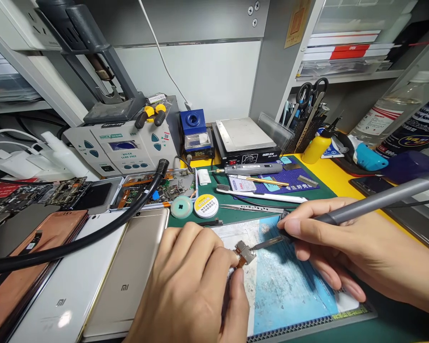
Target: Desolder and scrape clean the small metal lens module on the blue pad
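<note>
carefully, the left hand (189, 286) is pinching a small metal part (245, 252) steady above the mat (293, 286) while the right hand (325, 243) is gripping a soldering iron (379, 202) to reach it.

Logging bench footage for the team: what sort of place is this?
Probably an electronics repair bench for phones: a white hot-air rework station, a black-and-silver preheating plate, and opened smartphones with exposed green-and-gold circuit boards.
</note>
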A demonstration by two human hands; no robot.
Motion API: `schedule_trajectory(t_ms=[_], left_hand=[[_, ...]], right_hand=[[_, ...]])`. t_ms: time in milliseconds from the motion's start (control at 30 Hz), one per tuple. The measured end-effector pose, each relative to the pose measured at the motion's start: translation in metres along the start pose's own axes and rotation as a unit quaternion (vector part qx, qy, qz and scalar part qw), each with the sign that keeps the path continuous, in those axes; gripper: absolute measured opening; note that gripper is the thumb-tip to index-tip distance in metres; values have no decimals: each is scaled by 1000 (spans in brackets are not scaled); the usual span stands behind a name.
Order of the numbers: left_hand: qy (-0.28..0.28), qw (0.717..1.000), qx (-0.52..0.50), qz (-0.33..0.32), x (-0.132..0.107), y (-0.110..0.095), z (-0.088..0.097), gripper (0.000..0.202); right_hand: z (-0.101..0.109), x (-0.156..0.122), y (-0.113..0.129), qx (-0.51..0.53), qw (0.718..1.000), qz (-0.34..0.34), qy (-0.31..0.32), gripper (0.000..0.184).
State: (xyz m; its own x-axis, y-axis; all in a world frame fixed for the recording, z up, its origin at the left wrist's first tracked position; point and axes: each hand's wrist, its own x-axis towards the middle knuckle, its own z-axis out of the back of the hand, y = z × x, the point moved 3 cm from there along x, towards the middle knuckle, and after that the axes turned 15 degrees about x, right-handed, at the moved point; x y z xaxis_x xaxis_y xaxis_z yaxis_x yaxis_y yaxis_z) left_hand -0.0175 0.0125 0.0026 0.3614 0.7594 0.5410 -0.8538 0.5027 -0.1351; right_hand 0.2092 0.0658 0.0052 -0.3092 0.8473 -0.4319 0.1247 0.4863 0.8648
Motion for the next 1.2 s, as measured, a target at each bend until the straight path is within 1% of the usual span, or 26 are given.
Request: schedule_trajectory(t_ms=[200, 333, 633, 800, 867, 967, 1033, 1133, 1200], left_hand=[[0, 1000, 3, 2, 1, 0, 0, 12], [-1, 1000, 4, 2, 1, 0, 0, 12], [0, 1000, -1, 0, 0, 1, -2, 12], [-3, 1000, 9, -1, 1, 1, -2, 14], [-3, 1000, 10, -1, 1, 2, -2, 13], [-3, 1000, 7, -4, -1, 2, -3, 13], [-1, 1000, 6, -4, -2, 2, -3, 13], [-4, 1000, 6, -7, -2, 2, -3, 13], [-8, 1000, 9, -8, -2, 2, -2, 13]], right_hand=[[0, -1, 1, 8, 1000, 1, -7, 24], [-1, -1, 1, 8, 1000, 0, -1, 25], [-1, -3, 1, 22, 1000, 3, -9, 25], [0, -1, 1, 10, 1000, 11, -8, 39], [-1, 0, 2, 13, 1000, 16, -11, 42], [-1, 0, 3, 40, 999, 29, -16, 35], [1, 1, 2, 50, 998, 32, -4, 33], [8, 0, -2, 32, 999, 21, 23, 30], [13, -2, -4, 17, 999, 21, 26, 30]])
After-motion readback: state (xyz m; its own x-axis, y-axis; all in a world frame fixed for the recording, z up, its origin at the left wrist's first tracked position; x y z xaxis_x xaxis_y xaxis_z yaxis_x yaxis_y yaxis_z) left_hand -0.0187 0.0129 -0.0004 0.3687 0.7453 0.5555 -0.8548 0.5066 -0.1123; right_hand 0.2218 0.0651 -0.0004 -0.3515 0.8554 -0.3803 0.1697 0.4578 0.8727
